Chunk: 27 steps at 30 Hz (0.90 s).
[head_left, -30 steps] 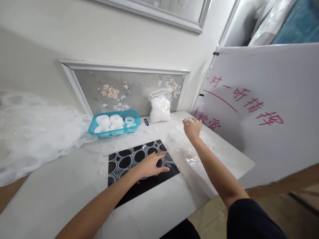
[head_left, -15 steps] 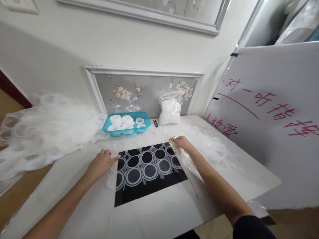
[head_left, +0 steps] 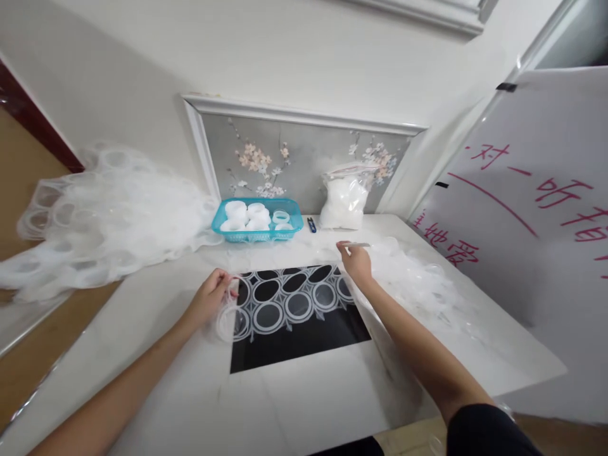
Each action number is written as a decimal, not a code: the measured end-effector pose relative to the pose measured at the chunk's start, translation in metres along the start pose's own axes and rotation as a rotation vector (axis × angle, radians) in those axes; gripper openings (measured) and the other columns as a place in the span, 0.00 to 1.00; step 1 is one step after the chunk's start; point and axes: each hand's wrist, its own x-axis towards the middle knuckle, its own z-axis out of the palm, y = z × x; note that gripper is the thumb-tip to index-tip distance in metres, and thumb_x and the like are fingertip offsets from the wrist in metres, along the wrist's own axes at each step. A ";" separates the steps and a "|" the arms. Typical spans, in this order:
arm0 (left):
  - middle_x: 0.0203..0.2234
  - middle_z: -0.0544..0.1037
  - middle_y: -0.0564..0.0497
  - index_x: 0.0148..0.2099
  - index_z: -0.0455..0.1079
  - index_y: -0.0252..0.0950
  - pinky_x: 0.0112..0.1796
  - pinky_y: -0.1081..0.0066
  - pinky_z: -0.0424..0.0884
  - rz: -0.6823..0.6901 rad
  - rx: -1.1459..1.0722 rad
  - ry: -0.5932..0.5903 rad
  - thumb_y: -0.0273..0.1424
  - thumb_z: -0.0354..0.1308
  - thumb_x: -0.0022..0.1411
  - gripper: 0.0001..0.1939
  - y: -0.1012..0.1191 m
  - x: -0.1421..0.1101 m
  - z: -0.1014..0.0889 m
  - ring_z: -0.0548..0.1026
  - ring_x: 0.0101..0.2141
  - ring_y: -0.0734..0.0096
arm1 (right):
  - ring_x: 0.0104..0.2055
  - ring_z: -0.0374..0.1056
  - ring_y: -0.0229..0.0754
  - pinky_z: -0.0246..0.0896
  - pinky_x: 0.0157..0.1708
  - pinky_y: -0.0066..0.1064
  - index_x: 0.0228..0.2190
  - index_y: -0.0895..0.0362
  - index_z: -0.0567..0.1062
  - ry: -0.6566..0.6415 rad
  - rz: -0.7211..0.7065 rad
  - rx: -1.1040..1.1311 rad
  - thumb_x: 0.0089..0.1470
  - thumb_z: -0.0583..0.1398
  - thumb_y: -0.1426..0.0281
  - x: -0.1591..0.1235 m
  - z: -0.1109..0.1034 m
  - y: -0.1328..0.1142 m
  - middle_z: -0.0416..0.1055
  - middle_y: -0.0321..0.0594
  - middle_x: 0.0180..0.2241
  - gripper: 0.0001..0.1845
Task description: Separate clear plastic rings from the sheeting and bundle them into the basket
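Observation:
A clear plastic sheet of moulded rings (head_left: 289, 297) lies over the black panel (head_left: 304, 335) set in the white table (head_left: 156, 392). My left hand (head_left: 211, 297) pinches the sheet's left edge, fingers closed on it. My right hand (head_left: 356, 261) grips the sheet's far right corner, lifted slightly off the table, and a thin pale strip sticks out past its fingers. The sheet sags a little between the two hands.
A turquoise basket (head_left: 259, 221) of white rings stands at the back, a small blue clip (head_left: 311, 223) and a bag of white pieces (head_left: 344, 199) beside it. Heaps of ringed plastic lie at left (head_left: 99, 221) and right (head_left: 422, 285). A whiteboard (head_left: 536, 209) leans at right.
My left hand moved from the black panel to the sheet's left edge and closed on it. My right hand came back from the far right and took the sheet's corner. The view shifted left.

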 end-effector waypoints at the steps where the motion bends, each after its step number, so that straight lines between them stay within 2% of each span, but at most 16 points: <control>1: 0.24 0.75 0.52 0.34 0.59 0.39 0.30 0.68 0.70 -0.007 -0.042 -0.006 0.61 0.51 0.52 0.28 -0.001 0.000 0.000 0.74 0.26 0.65 | 0.41 0.71 0.50 0.61 0.39 0.35 0.43 0.56 0.79 0.010 0.000 -0.031 0.61 0.52 0.59 0.003 0.002 -0.002 0.76 0.49 0.40 0.21; 5: 0.26 0.74 0.52 0.34 0.60 0.39 0.33 0.68 0.70 0.067 0.024 0.002 0.56 0.51 0.55 0.24 -0.002 0.004 0.001 0.74 0.28 0.67 | 0.39 0.71 0.50 0.61 0.38 0.36 0.39 0.57 0.81 0.004 0.009 -0.133 0.60 0.55 0.62 0.010 0.009 -0.004 0.76 0.50 0.38 0.17; 7: 0.27 0.74 0.52 0.34 0.61 0.39 0.35 0.67 0.70 0.075 0.103 0.039 0.53 0.51 0.56 0.21 0.000 0.004 -0.002 0.74 0.29 0.66 | 0.42 0.71 0.53 0.61 0.40 0.39 0.38 0.58 0.81 0.006 0.010 -0.169 0.59 0.55 0.63 0.009 0.008 -0.006 0.76 0.52 0.39 0.17; 9: 0.31 0.75 0.50 0.37 0.61 0.39 0.35 0.66 0.69 0.062 0.273 0.102 0.48 0.52 0.56 0.18 0.006 -0.003 -0.006 0.74 0.31 0.63 | 0.47 0.68 0.56 0.60 0.45 0.44 0.37 0.57 0.81 0.037 -0.032 -0.182 0.59 0.56 0.63 0.004 0.004 -0.012 0.76 0.53 0.43 0.16; 12: 0.39 0.76 0.46 0.41 0.63 0.38 0.36 0.64 0.68 0.148 0.666 0.158 0.42 0.51 0.60 0.13 0.020 -0.028 -0.005 0.75 0.36 0.59 | 0.50 0.67 0.54 0.56 0.53 0.48 0.35 0.56 0.81 0.063 -0.229 -0.022 0.59 0.56 0.63 -0.015 0.001 -0.036 0.76 0.50 0.43 0.15; 14: 0.39 0.77 0.46 0.42 0.65 0.37 0.33 0.65 0.68 0.261 0.839 0.072 0.40 0.48 0.65 0.12 0.026 -0.053 0.004 0.76 0.36 0.57 | 0.46 0.71 0.51 0.60 0.51 0.44 0.34 0.56 0.81 -0.045 -0.324 0.200 0.59 0.56 0.62 -0.037 0.005 -0.061 0.79 0.46 0.40 0.15; 17: 0.31 0.79 0.46 0.39 0.69 0.37 0.24 0.67 0.64 0.434 1.037 -0.118 0.38 0.44 0.69 0.15 0.024 -0.091 0.022 0.77 0.28 0.58 | 0.39 0.74 0.47 0.67 0.40 0.36 0.33 0.55 0.81 -0.385 -0.276 0.467 0.56 0.59 0.59 -0.078 0.024 -0.097 0.80 0.42 0.35 0.14; 19: 0.34 0.80 0.45 0.38 0.70 0.36 0.20 0.70 0.61 0.588 1.099 -0.168 0.36 0.43 0.70 0.16 0.016 -0.110 0.031 0.77 0.24 0.62 | 0.35 0.75 0.45 0.68 0.36 0.33 0.31 0.56 0.80 -0.570 -0.256 0.579 0.56 0.60 0.59 -0.103 0.040 -0.113 0.80 0.40 0.32 0.15; 20: 0.37 0.80 0.43 0.38 0.70 0.36 0.19 0.71 0.61 0.663 1.114 -0.166 0.35 0.44 0.70 0.16 0.012 -0.116 0.033 0.77 0.23 0.64 | 0.34 0.75 0.44 0.67 0.34 0.32 0.31 0.56 0.79 -0.615 -0.257 0.616 0.56 0.60 0.59 -0.114 0.047 -0.117 0.79 0.40 0.31 0.15; 23: 0.43 0.80 0.41 0.36 0.70 0.34 0.17 0.72 0.61 0.831 1.146 -0.089 0.33 0.46 0.69 0.14 0.002 -0.121 0.034 0.76 0.20 0.68 | 0.32 0.74 0.43 0.67 0.33 0.32 0.30 0.57 0.78 -0.627 -0.294 0.645 0.56 0.61 0.60 -0.131 0.061 -0.119 0.79 0.40 0.29 0.13; 27: 0.42 0.80 0.39 0.37 0.70 0.32 0.16 0.73 0.63 0.889 1.185 -0.063 0.33 0.47 0.70 0.14 0.001 -0.119 0.033 0.75 0.19 0.69 | 0.35 0.74 0.44 0.68 0.36 0.34 0.29 0.55 0.78 -0.605 -0.351 0.600 0.56 0.62 0.64 -0.136 0.063 -0.115 0.79 0.41 0.31 0.09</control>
